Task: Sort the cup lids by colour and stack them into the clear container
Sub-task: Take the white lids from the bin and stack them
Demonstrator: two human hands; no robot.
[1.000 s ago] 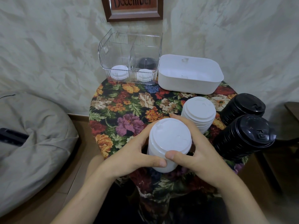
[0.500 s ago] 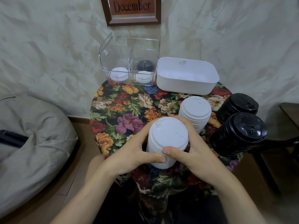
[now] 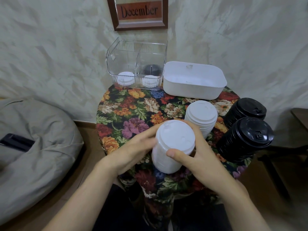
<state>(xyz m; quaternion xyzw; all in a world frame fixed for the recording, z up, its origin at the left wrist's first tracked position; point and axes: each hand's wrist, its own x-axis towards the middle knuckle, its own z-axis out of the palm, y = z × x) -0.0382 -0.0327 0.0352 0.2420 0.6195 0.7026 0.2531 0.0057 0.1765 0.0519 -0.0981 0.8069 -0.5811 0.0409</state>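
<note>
A white stack [image 3: 173,145] is held tilted at the counter's [image 3: 133,110] 6 o'clock, clasped from both sides: the left grip [image 3: 131,154] is curled round its side, the right grip [image 3: 198,162] round its top rim. A second white stack [image 3: 201,117] is stood at its 1 o'clock, a black stack [image 3: 246,139] at its 3 o'clock. The container [image 3: 116,64], at the counter's 11 o'clock, is seen holding low white and black piles

One wide-angle camera rides on the person's head, looking forward and down across the bench [image 3: 133,105] toward the wall [image 3: 50,47]. Nearest the lens, at 6 o'clock, the left hand [image 3: 131,152] and right hand [image 3: 200,164] grip a white lid stack [image 3: 175,135]; the framed sign [image 3: 140,12] at 12 o'clock is farthest.
</note>
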